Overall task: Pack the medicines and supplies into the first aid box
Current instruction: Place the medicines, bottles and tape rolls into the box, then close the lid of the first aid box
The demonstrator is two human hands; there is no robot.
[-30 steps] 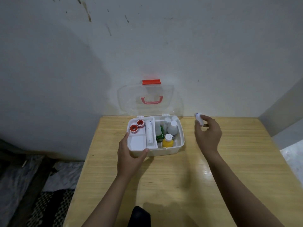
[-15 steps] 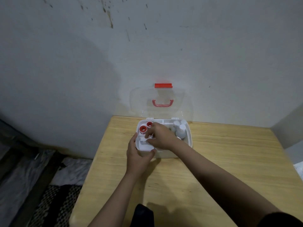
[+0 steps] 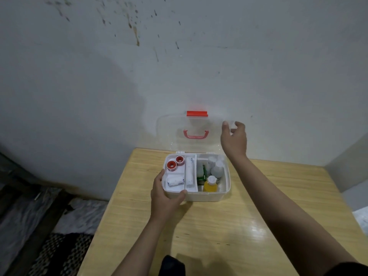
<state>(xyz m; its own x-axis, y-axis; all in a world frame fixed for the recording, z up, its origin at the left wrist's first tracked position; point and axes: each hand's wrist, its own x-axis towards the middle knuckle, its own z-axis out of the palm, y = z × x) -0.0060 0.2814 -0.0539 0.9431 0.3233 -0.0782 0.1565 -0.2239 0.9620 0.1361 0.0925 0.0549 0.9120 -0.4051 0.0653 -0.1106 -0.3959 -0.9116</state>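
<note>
First aid box (image 3: pixel 207 196), white plastic with its clear lid (image 3: pixel 175 134) swung up against the wall (image 3: pixel 79 76), sits at the far middle of the wooden table (image 3: pixel 219 226). Inside the box, a white tray fills the left half: two red-rimmed tape rolls (image 3: pixel 175 163) lie in the tray's far compartment, a small white bandage roll (image 3: pixel 175 180) lies in its near compartment, and a long white packet (image 3: pixel 189 173) lies in the narrow slot beside them. To the right of the tray, the deeper part of the box holds a yellow bottle (image 3: pixel 210 184) with a white cap at the near side, a green packet (image 3: pixel 202 174) standing next to it, and several white bottles (image 3: pixel 217 168) toward the back. On the lid, a red handle (image 3: pixel 196 134) shows through the clear plastic, with a red latch (image 3: pixel 197 113) at the top edge.

The left hand (image 3: pixel 166 193) grips the box's near left corner, thumb over the rim and fingers along the left wall. The right hand (image 3: pixel 234 139) is raised at the lid's upper right corner, thumb and fingers curled around the clear edge; whether they press it firmly cannot be told. Left of the table, the dark floor carries a patterned mat (image 3: pixel 55 253).
</note>
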